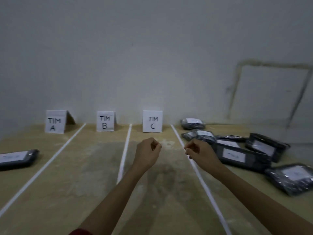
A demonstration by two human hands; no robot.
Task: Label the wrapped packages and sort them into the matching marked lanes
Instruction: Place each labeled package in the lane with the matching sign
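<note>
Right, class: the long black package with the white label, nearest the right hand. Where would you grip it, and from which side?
The long black package: probably take its left end, coming from the left with the right hand. That end is free and faces the hand; other packages crowd its far and right sides.

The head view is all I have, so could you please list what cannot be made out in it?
Head view, labels of the packages at right: writing blurred and too small.
Head view, package in lane A: cut off by the left edge.
Head view, nearest package: cut by the right edge.
Head view, left hand and right hand: curled fingers hide whether they pinch anything.
</note>
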